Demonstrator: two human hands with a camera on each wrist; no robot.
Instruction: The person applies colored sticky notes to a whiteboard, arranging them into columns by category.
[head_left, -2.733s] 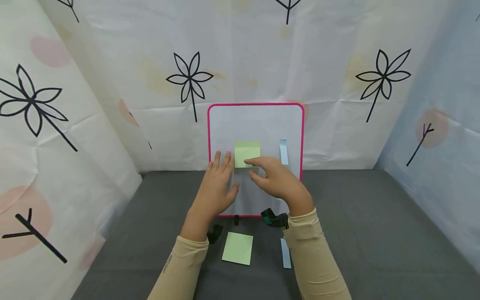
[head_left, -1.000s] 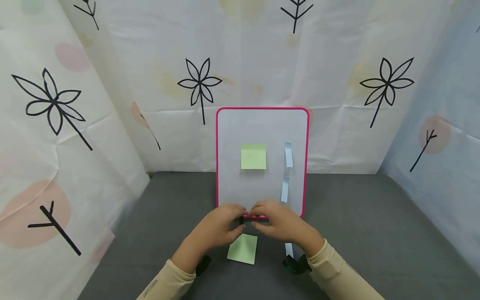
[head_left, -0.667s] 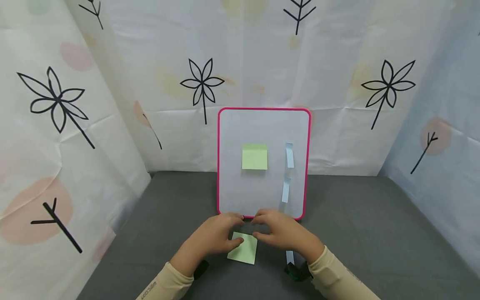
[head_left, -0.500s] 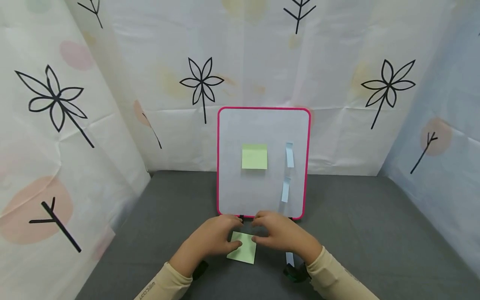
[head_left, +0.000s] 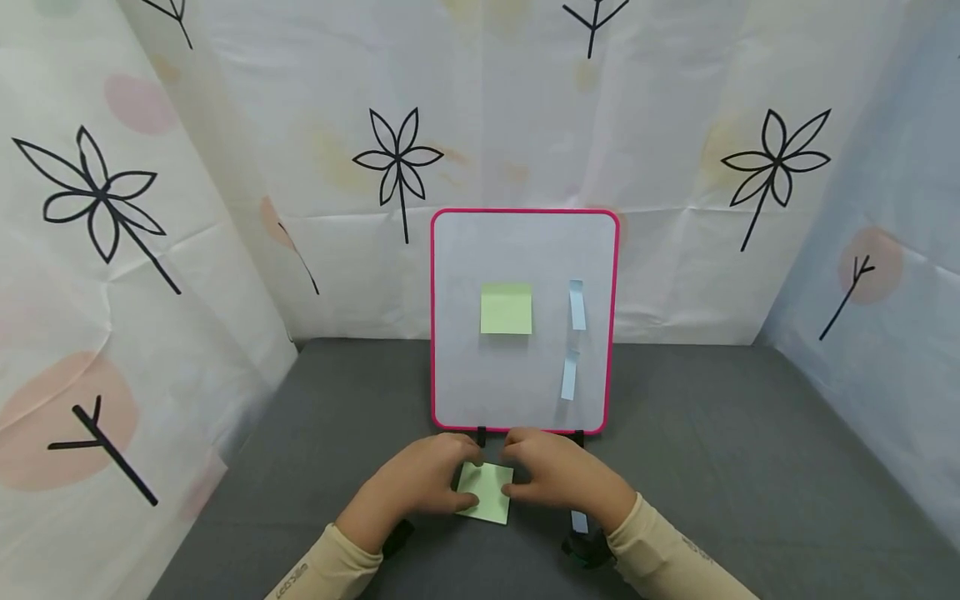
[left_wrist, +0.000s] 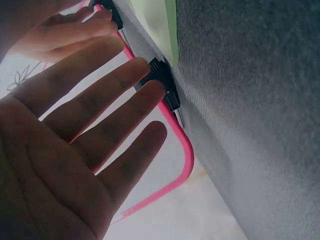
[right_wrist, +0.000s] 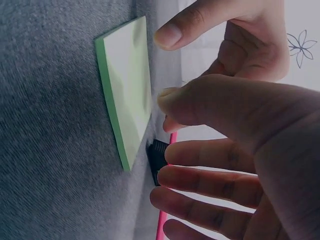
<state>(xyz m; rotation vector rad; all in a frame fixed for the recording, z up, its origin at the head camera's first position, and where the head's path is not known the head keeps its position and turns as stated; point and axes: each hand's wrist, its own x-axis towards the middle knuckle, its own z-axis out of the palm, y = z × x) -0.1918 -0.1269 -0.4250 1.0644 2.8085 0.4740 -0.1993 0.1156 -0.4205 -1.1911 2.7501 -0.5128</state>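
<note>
A pad of pale green sticky notes [head_left: 487, 500] lies on the table in front of the whiteboard [head_left: 510, 250]. Over its left side is my left hand [head_left: 427, 475], fingers loosely bent; the left wrist view shows them spread, holding nothing. My right hand [head_left: 566, 475] hovers at the pad's right side, and in the right wrist view its thumb and fingers are apart, off the pad [right_wrist: 127, 75]. On the board are a green sticky note [head_left: 506, 308], an upper blue strip [head_left: 577, 305] and a lower blue strip [head_left: 569, 377].
Another blue strip [head_left: 580, 522] lies on the dark table, partly hidden by the right arm. Two black feet, left [head_left: 482, 436] and right [head_left: 579, 437], sit under the board's pink frame. A printed cloth [head_left: 675, 275] hangs behind.
At first the left hand was against the board and the right at the green note. Both have since come down and toward the body, over the pad. The notes on the board stay put.
</note>
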